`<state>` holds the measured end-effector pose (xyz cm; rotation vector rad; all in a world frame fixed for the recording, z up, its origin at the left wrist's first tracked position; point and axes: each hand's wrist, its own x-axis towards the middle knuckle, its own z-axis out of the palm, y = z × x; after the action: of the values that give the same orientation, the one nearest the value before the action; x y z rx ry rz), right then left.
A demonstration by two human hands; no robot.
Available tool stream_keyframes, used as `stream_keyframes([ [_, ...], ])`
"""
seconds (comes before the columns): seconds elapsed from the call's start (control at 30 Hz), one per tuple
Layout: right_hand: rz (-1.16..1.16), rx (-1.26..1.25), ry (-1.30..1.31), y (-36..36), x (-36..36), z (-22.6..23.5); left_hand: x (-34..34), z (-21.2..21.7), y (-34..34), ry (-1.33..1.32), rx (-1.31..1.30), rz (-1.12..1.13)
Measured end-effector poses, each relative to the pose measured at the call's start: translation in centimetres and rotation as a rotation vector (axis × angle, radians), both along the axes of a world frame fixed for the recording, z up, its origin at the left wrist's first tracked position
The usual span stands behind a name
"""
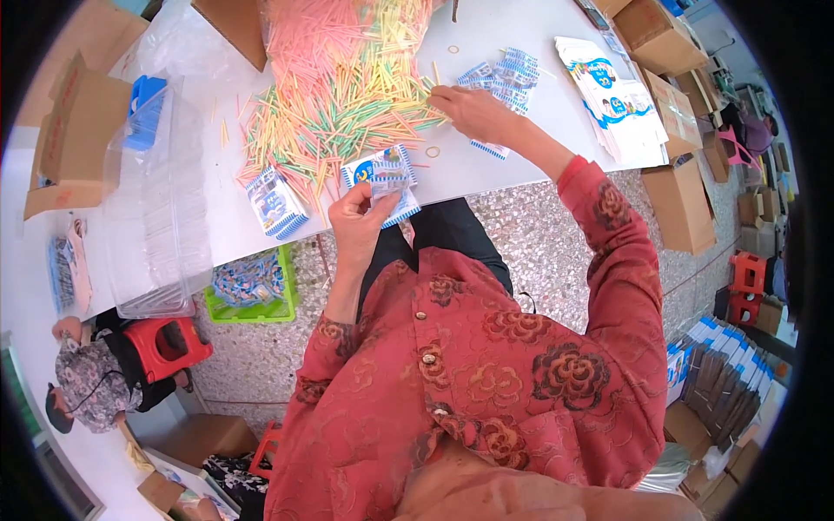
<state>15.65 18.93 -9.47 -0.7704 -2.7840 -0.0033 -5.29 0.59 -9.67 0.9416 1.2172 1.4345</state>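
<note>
Near the table's front edge my left hand (358,219) is closed on a small blue-and-white packet (389,167), thumb across its face. Whether more than one packet is in the grip I cannot tell. My right hand (479,115) reaches over the table to the right edge of a big heap of thin pastel sticks (339,113), pink, yellow and green. Its fingertips are pinched together at the sticks; what is between them is too small to make out. Left of my left hand lies a stack of similar packets (276,205). Beyond my right hand are printed blue-and-white packets (514,76).
Rubber bands (433,152) lie on the white table (460,169). White-and-blue printed bags (612,100) are piled at the right. A clear plastic tray (152,208) stands left, above a green crate (291,300) of packets. Another person (100,378) is at lower left.
</note>
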Motion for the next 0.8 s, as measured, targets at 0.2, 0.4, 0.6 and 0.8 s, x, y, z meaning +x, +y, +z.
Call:
stream_keyframes([
  [0.2, 0.08, 0.115, -0.167, 2.2, -2.3, -0.9, -0.4, -0.4, -0.6, 0.051, -0.037, -0.001],
  [0.4, 0.147, 0.171, -0.329, 2.5, -2.9, -0.9, -0.3, 0.1, -0.7, 0.002, -0.03, -0.003],
  [0.6, 0.148, 0.236, -0.354, 2.1, -3.5, -0.6, -0.3, -0.1, -0.8, 0.008, -0.022, 0.008],
  [0.8, 0.114, 0.246, -0.174, 1.6, -3.5, -1.9, -0.6, 0.0, -0.8, 0.051, -0.017, 0.021],
])
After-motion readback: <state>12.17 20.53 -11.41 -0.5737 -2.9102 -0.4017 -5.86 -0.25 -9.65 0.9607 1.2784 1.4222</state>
